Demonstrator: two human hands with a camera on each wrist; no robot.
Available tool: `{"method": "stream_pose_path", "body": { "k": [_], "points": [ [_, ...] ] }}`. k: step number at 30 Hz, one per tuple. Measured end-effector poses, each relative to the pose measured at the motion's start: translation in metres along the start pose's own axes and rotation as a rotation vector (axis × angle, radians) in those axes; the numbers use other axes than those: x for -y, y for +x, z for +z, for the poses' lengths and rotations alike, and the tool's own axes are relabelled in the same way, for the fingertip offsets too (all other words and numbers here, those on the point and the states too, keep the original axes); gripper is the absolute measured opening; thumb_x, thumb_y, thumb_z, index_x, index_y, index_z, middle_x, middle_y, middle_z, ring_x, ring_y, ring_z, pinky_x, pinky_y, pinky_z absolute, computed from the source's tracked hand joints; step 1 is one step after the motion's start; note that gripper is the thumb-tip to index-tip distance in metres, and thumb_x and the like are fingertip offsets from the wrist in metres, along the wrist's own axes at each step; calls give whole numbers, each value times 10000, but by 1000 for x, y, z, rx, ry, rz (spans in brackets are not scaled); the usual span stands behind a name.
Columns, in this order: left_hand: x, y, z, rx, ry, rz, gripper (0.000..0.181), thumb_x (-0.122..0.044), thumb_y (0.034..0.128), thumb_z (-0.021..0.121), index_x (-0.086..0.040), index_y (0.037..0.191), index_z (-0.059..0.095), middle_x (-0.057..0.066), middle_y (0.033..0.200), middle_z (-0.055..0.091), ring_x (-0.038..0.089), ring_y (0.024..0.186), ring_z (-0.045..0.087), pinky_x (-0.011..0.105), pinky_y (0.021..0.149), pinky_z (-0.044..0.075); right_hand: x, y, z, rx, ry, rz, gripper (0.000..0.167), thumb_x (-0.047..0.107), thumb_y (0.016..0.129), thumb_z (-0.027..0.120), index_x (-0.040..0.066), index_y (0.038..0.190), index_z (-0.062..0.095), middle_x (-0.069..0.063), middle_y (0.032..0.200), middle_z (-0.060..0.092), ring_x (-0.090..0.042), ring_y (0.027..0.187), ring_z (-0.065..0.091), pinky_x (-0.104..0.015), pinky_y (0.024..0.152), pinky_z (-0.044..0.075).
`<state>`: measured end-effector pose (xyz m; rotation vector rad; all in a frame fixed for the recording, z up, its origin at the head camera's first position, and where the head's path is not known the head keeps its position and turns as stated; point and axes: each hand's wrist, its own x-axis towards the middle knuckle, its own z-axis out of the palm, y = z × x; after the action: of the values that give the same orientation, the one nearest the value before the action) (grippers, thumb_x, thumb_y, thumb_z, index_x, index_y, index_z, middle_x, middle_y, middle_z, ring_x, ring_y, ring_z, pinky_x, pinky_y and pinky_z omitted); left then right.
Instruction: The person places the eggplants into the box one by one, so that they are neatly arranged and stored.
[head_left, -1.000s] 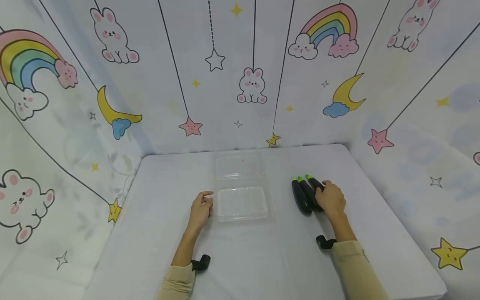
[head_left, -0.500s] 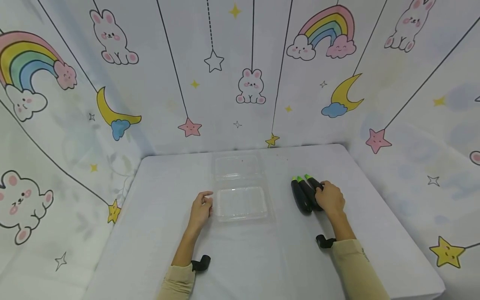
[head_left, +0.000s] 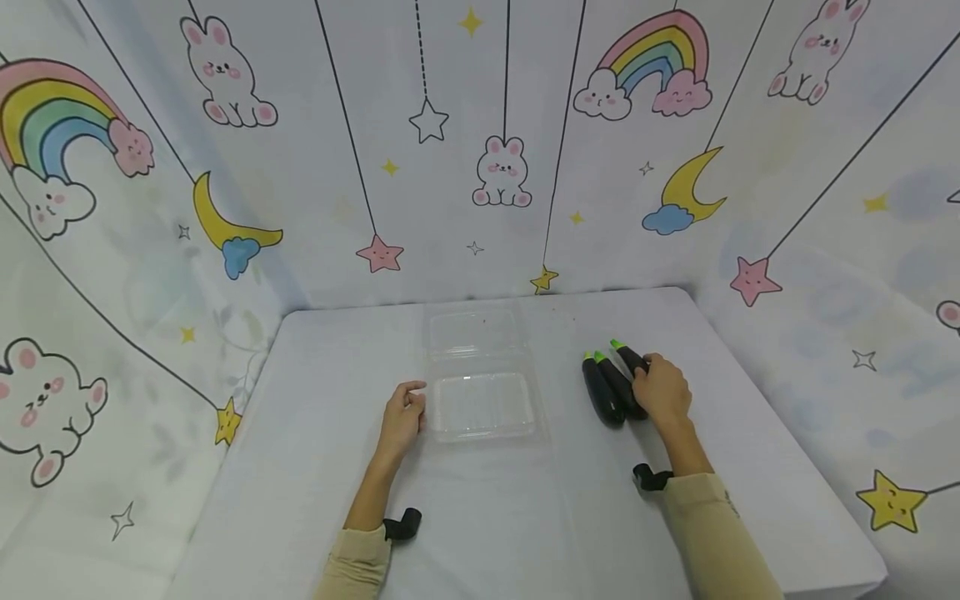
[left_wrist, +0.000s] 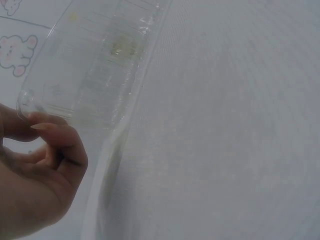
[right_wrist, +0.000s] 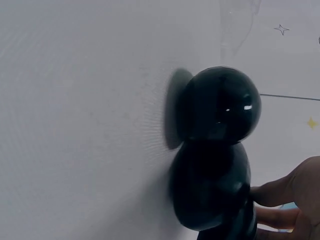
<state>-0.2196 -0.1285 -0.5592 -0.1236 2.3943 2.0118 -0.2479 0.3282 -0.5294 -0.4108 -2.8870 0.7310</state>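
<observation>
**Right Hand Draws One Eggplant Away From Its Pair**

At right of center in the head view, a person's right hand (head_left: 663, 387) grips the rightmost eggplant (head_left: 628, 357), whose green tip now sits higher in the frame than half a second ago. The two neighboring eggplants (head_left: 609, 392) lie side by side almost exactly where they were, so the gap at the tips is wider. The shift suggests that the piece is being lifted clear of the group, an early stage of the work; whether its lower end touches its neighbor cannot be told.

All three are near-black and glossy, capped in bright green and broader at the ends nearest the bottom of the frame. In the right wrist view, the neighbors' rounded ends shine and touch, while the gripped one is mostly hidden behind them at the bottom edge.

At center, the left hand (head_left: 401, 421) pinches the left edge of a clear plastic container (head_left: 487, 437), which lies open on the white-covered table (head_left: 300, 467) with nothing seen inside.
</observation>
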Motion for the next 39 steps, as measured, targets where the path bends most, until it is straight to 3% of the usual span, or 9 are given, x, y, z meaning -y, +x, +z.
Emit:
{"method": "stream_pose_path", "body": {
  "k": [7,17,26,39],
  "points": [
    [0,1,2,-8,5,4,321,-82,1074,506,-6,1381,566,28,808,510,122,594,496,214,530,420,7,-1,-6,-24,21,-19,455,194,1066,497,-51,1448,523,-349,1360,578,-556,1168,596,-677,859,515],
    [2,-2,-3,-1,-1,-9,322,-83,1076,504,-12,1383,564,39,806,520,130,606,495,217,543,421,25,-7,0,-92,116,-220,416,98,1055,548,-110,1414,533,-363,1328,589,-538,1174,596,-649,939,490],
    [1,1,-1,6,7,6,336,-102,1078,500,-13,1397,556,24,781,509,125,582,486,220,529,400,35,-4,2,-119,150,-329,404,111,1061,566,-53,1429,555,-314,1337,610,-495,1185,599,-632,954,476],
    [3,2,0,0,29,5,335,-106,1075,500,-21,1394,559,26,783,512,130,584,485,219,527,392,58,-8,3,-34,151,-428,404,134,1050,613,11,1433,580,-253,1388,608,-454,1257,580,-629,1019,457]
  ]
}}
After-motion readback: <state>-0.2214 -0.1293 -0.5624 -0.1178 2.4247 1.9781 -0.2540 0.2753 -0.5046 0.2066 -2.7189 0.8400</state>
